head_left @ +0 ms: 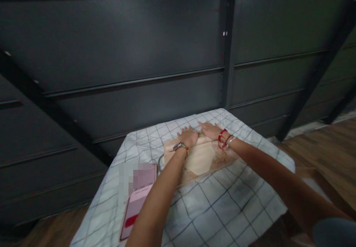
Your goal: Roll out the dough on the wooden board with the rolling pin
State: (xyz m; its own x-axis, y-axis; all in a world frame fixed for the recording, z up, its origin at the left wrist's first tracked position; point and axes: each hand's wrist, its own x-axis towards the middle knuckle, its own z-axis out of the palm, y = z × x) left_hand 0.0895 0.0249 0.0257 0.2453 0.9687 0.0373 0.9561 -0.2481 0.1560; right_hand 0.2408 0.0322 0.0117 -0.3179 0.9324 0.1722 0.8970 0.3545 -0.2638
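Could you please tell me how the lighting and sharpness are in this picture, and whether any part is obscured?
Head view: the dark wall panels look dim, while the checked tablecloth is much brighter; head view: the left hand and right hand look slightly soft; head view: blocky pixels hide part of the phone and nearby tablecloth.

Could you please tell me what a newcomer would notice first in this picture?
Probably the left hand and right hand, side by side at the far side of a pale sheet. Then perhaps the pink-screened phone on the checked tablecloth, lower left.
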